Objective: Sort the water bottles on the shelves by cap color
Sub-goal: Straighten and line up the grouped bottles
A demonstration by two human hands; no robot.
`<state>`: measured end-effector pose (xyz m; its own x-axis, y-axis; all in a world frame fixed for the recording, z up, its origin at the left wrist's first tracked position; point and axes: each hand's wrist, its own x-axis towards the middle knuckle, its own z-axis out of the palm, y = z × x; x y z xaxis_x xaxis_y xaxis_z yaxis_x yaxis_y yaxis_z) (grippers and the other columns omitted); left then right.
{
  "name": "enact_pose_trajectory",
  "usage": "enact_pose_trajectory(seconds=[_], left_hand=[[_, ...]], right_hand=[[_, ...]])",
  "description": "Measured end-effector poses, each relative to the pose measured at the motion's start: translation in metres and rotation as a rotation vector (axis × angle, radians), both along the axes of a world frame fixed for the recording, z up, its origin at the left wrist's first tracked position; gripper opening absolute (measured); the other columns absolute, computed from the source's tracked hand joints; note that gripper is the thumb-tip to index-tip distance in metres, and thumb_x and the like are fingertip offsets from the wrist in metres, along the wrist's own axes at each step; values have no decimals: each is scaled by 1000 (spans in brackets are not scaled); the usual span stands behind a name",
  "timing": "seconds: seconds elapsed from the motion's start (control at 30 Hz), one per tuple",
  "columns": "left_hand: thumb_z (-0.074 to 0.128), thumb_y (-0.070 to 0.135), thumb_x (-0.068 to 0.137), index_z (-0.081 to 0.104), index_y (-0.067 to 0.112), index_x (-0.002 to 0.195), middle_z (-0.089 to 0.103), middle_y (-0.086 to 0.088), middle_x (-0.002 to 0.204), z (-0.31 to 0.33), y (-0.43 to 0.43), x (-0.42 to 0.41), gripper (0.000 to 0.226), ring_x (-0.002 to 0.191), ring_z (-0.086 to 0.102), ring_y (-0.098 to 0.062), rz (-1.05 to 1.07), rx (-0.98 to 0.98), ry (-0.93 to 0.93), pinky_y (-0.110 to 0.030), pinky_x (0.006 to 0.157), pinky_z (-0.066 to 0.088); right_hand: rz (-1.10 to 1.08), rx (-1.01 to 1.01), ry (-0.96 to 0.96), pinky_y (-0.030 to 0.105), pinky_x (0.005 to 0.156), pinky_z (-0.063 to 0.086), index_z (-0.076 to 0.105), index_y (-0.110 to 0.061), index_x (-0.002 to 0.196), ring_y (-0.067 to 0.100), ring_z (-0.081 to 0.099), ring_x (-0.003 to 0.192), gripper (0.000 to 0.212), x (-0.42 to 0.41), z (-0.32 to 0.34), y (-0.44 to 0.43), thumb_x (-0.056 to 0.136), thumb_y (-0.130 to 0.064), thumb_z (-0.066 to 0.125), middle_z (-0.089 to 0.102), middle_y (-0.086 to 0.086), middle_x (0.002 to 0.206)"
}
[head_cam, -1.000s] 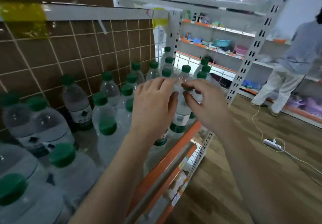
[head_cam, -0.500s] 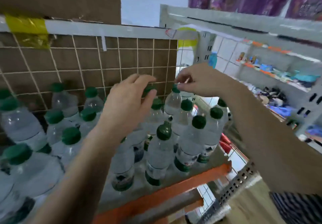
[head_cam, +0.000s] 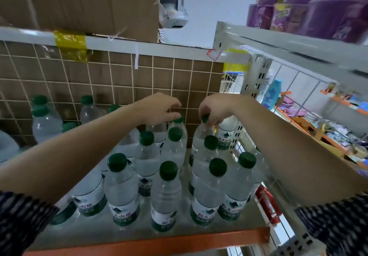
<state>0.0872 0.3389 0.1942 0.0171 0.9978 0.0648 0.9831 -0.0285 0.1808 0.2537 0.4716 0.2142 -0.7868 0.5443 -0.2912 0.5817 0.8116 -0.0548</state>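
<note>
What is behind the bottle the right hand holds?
Behind that bottle stands the brown gridded back panel; a white-labelled bottle stands back-right. The right hand, gripping the cap, hides whatever is directly behind the neck.

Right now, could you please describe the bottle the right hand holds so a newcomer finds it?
Find the orange-edged shelf backed by the brown grid panel. At its back right stands a green-capped bottle. It alone has the right hand pinching its cap.

Green caps (head_cam: pixel 168 170) — orange shelf edge (head_cam: pixel 139 243); sleeves (head_cam: pixel 20 225) maybe dotted.
</note>
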Motion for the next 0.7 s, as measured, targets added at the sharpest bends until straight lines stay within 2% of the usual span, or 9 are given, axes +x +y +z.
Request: enact_pose_trajectory(seconds=[0.13,0.2,0.37,0.57,0.63,0.7], left_hand=[[60,35,93,59,18,115,63,3,102,-11,23,2,28,93,60,-13,-59,-137,35,-28,87,50],[62,34,91,59,20,109,60,5,97,-17,34,3,24,89,58,-10,-67,-132,81,-27,83,49],[63,40,90,57,22,104,54,10,88,-20,62,-5,23,79,52,-3,-89,-114,127,-18,65,41],[62,41,91,59,21,108,59,5,97,-16,91,-11,26,87,57,-10,-135,-82,170,-28,77,52],[63,39,91,59,19,110,60,2,101,-14,100,-11,28,89,57,-13,-129,-70,183,-31,79,53],[63,40,90,60,17,113,61,-1,104,-13,108,-11,33,91,58,-16,-112,-72,188,-35,80,53]], right_hand=[[25,-53,54,16,54,52,59,-29,87,11,68,73,25,-1,-17,10,79,-18,80,59,-4,94],[29,-63,98,15,54,51,60,-30,81,7,67,69,26,1,-17,19,76,-19,83,60,-6,91],[-13,-18,154,14,58,52,68,-26,91,5,65,72,24,6,-7,50,74,-28,85,61,-11,91],[-56,-33,181,12,50,49,70,-19,94,-3,64,52,25,5,-7,88,74,-20,85,61,-10,86],[-48,-1,166,12,48,49,71,-18,95,-1,64,53,27,2,-7,98,73,-24,86,62,-9,86],[-13,67,147,16,55,50,71,-21,93,1,62,60,28,-1,-10,106,71,-28,87,60,-10,85]])
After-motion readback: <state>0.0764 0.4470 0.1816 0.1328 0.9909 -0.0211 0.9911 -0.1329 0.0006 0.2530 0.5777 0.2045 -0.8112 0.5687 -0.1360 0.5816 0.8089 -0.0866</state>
